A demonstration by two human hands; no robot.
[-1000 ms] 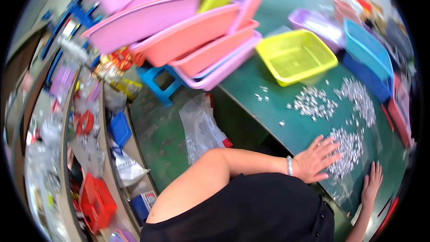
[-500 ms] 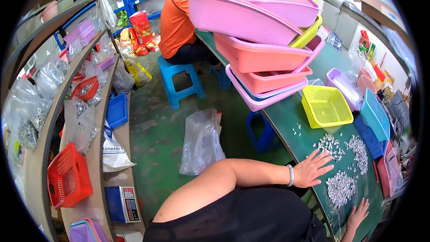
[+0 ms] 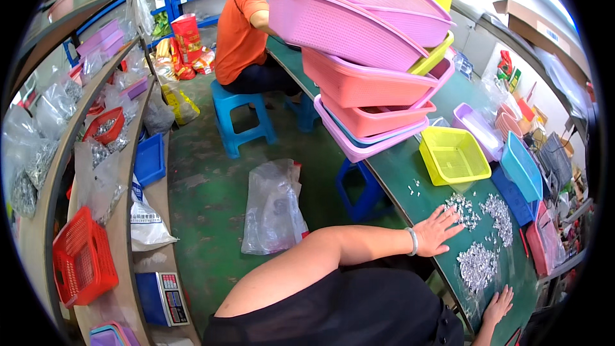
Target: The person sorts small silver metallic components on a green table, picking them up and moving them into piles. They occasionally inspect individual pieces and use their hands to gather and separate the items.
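Note:
My left hand point(image 3: 436, 231), a silver bangle at its wrist, lies spread at the table's near edge, its fingertips beside a pile of small silvery metal parts point(image 3: 464, 212). Fingers apart, my right hand point(image 3: 498, 305) rests on the green tabletop point(image 3: 398, 185) nearer to me. Closest to it is a larger heap of metal parts point(image 3: 477, 266). Another pile of parts point(image 3: 498, 216) lies farther right. Neither hand holds anything. A few loose pieces point(image 3: 415, 187) are scattered left of the piles.
Behind the piles stands a yellow basket point(image 3: 453, 157). A tall leaning stack of pink baskets point(image 3: 371, 80) rises from the table. Across the aisle, a person in orange point(image 3: 238, 38) sits on a blue stool point(image 3: 242, 118). Shelves at left hold a red basket point(image 3: 85, 256) and a scale point(image 3: 161, 298).
The whole view has shifted, so the scene sits farther left. My hands keep nearly the same places by the piles. The seated person's arm now shows reaching toward the stacked baskets.

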